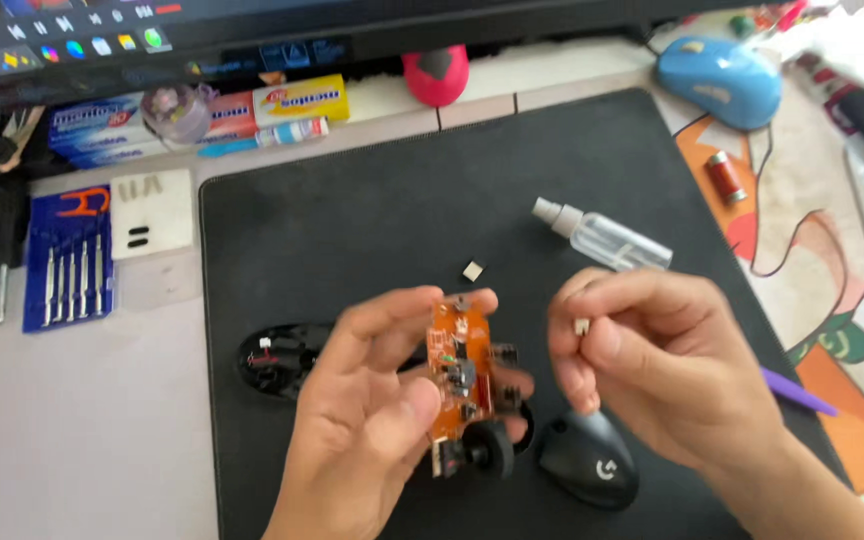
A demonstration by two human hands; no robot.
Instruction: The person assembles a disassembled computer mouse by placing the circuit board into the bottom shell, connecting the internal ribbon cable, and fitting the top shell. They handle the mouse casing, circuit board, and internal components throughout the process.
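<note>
Your left hand (372,420) clamps the orange mouse circuit board (457,375) between thumb and fingertips. Your right hand (652,370) pinches a tiny switch part (581,326), which looks ready for seating; that calls for careful alignment.

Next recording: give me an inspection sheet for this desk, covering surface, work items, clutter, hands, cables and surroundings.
Surface: black mat on a pale desk.
Work items: orange circuit board with black scroll wheel; small pale part; a second small part lying on the mat; black mouse base; black mouse top shell.
Clutter: clear spray bottle, blue screwdriver set, purple tool, boxes along the back edge.
Hands: left hand holds the board upright; right hand pinches the small pale part, its grip closed.
Cables: nothing seen.
Surroundings: monitor at the back, blue mouse on a patterned mat.
</note>
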